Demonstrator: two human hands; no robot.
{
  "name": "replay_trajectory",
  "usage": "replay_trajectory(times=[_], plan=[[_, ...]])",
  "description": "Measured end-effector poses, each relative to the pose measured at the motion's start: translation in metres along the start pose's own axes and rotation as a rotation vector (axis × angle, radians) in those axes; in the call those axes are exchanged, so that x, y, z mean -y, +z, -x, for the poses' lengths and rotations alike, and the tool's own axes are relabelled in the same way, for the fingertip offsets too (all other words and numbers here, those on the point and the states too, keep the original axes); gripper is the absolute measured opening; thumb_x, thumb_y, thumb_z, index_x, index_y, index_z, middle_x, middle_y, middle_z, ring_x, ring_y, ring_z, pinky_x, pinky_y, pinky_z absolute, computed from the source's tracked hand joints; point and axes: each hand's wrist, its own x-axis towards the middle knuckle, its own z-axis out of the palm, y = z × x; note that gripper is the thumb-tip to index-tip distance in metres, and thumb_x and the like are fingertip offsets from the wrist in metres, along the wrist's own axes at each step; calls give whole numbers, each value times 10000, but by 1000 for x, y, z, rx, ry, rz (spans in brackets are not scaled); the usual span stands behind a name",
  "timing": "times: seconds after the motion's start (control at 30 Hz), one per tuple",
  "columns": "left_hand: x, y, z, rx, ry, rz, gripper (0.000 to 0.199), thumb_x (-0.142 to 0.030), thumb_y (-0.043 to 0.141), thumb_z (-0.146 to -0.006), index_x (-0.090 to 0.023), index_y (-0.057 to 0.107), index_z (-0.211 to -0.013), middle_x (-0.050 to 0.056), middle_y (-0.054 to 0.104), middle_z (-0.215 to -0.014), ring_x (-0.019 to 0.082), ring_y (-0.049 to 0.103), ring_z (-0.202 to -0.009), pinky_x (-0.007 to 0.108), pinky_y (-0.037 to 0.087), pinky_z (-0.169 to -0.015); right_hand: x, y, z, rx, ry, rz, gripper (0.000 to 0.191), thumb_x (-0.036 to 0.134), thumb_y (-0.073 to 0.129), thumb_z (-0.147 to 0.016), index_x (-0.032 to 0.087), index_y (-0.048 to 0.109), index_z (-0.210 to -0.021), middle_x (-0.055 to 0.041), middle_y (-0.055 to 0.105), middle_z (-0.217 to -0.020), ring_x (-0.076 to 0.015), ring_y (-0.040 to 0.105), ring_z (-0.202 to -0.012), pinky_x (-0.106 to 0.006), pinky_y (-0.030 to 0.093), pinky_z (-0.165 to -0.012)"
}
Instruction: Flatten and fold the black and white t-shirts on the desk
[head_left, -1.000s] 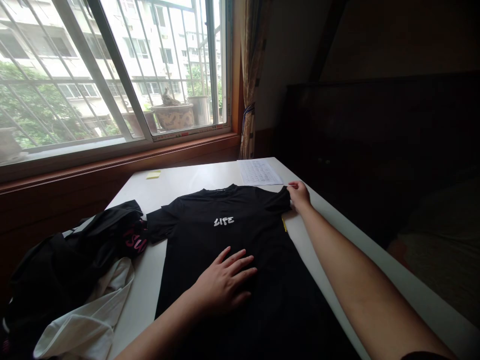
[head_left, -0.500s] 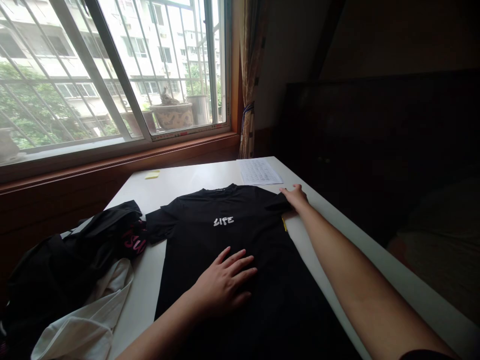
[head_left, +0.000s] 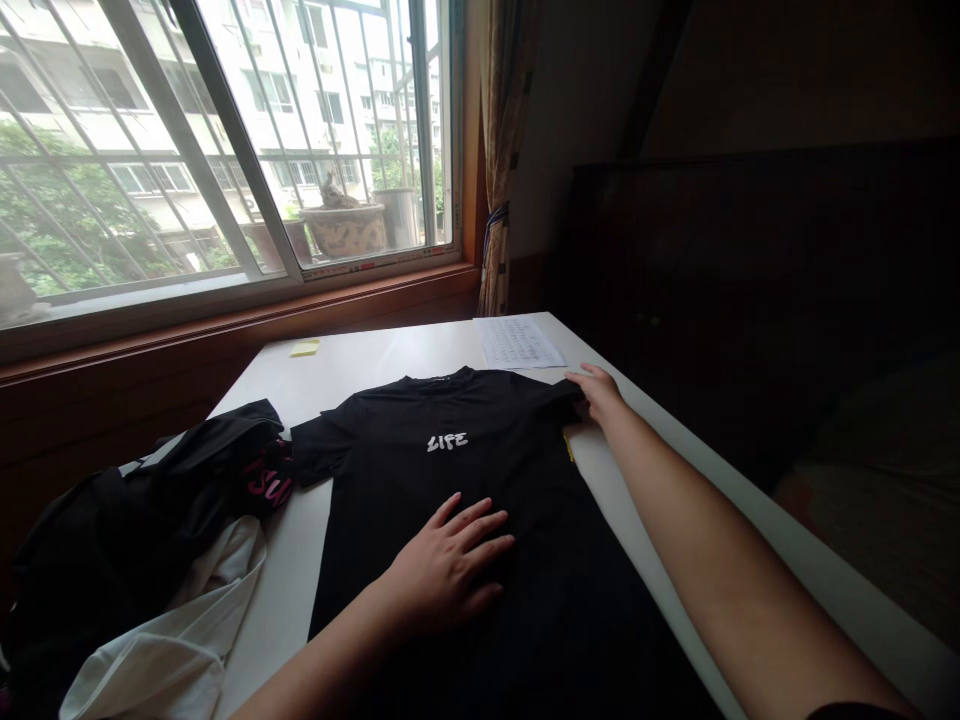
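A black T-shirt (head_left: 450, 480) lies spread flat with its collar towards the far end and a white "LIFE" print on its chest. Resting on the lower chest, my left hand (head_left: 456, 560) is flat and open, its fingers apart. My right hand (head_left: 598, 393) is closed on the end of the right-side sleeve, at the table's right part; the fingers beneath the cloth are partly hidden. A small yellow strip (head_left: 569, 447) shows at the shirt's side just under that sleeve.
The white table (head_left: 360, 352) also bears a printed sheet (head_left: 521, 343) and a yellow sticky note (head_left: 304, 348) at its far end. A heap of dark clothes (head_left: 135, 530) and a white garment (head_left: 161, 650) lie on the left. Behind stand a barred window and a curtain (head_left: 496, 170).
My right hand has shifted slightly outward, drawing the sleeve a little straighter. The left hand has stayed in place on the shirt.
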Motion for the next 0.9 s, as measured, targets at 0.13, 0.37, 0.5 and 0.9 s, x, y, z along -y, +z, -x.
replay_trajectory(times=[0.13, 0.37, 0.5, 0.9], plan=[[0, 0, 0, -2, -3, 4, 593, -482, 542, -1002, -309, 419, -1555, 37, 407, -1638, 269, 284, -1550, 533, 139, -1293, 3, 0, 3, 55, -19, -58, 829, 242, 634, -862, 179, 283, -1610, -167, 714, -1216, -233, 741, -845, -293, 595, -624], [0, 0, 0, 1, -4, -4, 590, -492, 521, -1012, -316, 403, -1562, 26, 393, -1646, 264, 274, -1554, 539, 153, -1290, 3, 5, 3, 80, -74, -104, 840, 186, 593, -832, 238, 292, -1614, -121, 700, -1281, -224, 738, -957, -294, 610, -727], [1, 1, 0, -11, 5, -11, 593, -477, 542, -1003, -312, 413, -1558, 31, 403, -1640, 269, 284, -1551, 535, 154, -1291, -1, 6, 2, -10, -64, -126, 824, 250, 601, -844, 271, 300, -1610, -110, 628, -1406, -227, 705, -1076, -299, 604, -795], [-1, 0, 0, -4, -10, 25, 577, -487, 522, -1012, -308, 424, -1552, 36, 400, -1642, 273, 277, -1553, 543, 144, -1291, -13, 10, 7, 78, -197, 67, 1100, 190, 716, -716, 338, 147, -1645, -109, 421, -1613, -260, 506, -1405, -349, 520, -1020]])
